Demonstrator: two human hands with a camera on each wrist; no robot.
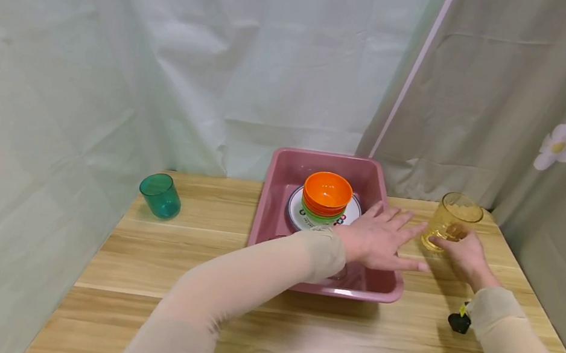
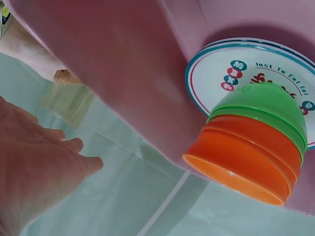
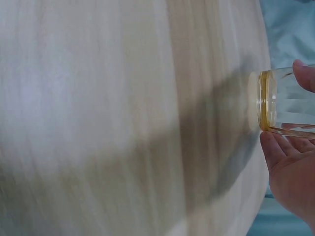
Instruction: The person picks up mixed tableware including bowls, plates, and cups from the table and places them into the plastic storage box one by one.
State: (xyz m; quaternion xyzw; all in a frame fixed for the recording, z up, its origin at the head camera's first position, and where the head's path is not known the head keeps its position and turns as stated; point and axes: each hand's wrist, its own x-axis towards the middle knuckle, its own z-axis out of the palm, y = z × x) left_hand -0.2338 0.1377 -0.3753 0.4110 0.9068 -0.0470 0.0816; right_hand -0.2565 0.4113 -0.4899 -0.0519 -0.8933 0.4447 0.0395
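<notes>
My right hand (image 1: 461, 252) grips a clear yellow glass (image 1: 455, 217), thumb on one side and fingers on the other. The glass stands upright at the table's back right; whether its base touches the wood I cannot tell. In the right wrist view, the base of the glass (image 3: 268, 101) shows close to the tabletop. My left hand (image 1: 383, 240) hovers over the right rim of a pink tub (image 1: 271, 199), fingers spread and holding nothing. Inside the tub, orange bowls (image 1: 327, 190) sit stacked on green ones (image 2: 261, 103), on white plates (image 2: 216, 69).
A green glass (image 1: 161, 196) stands at the table's back left, tilted in view. Something clear lies in the tub's front, mostly behind my left arm. Pale curtains (image 1: 280, 48) hang behind the wooden table (image 1: 165, 269). A small black device (image 1: 459, 323) shows by my right wrist.
</notes>
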